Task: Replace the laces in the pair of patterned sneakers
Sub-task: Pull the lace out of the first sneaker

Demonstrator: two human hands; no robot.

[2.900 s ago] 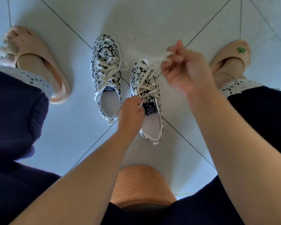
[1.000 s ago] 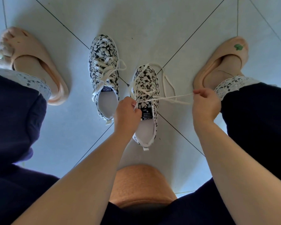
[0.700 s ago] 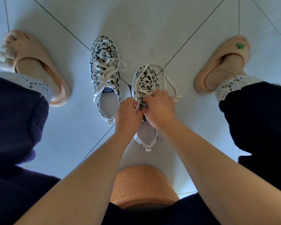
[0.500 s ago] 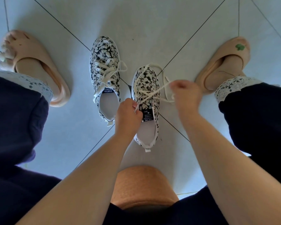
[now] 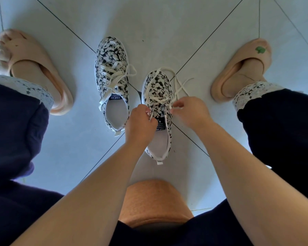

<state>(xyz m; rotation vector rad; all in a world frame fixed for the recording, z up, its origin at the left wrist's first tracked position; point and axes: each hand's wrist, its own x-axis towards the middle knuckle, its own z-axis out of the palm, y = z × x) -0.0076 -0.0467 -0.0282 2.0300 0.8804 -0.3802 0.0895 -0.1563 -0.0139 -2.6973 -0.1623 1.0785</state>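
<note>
Two black-and-white patterned sneakers stand side by side on the tiled floor. The left sneaker [image 5: 112, 71] is laced with a cream lace, its ends hanging loose. The right sneaker [image 5: 158, 89] is partly laced; its cream lace [image 5: 180, 86] loops over the toe and trails onto the floor to the right. My left hand [image 5: 140, 125] grips the lace at the left row of eyelets beside the tongue. My right hand [image 5: 190, 110] pinches the lace at the right row of eyelets. Both hands sit close over the tongue.
My feet in peach slippers flank the sneakers, the left slipper [image 5: 34, 68] far left and the right slipper [image 5: 242, 68] far right. Dark trouser legs with white lace hems fill both sides. An orange stool edge [image 5: 153, 201] shows below my arms.
My right hand has come back down from the right to the eyelets beside the tongue, and the lace now lies slack on the floor. My left hand has stayed at the tongue.
</note>
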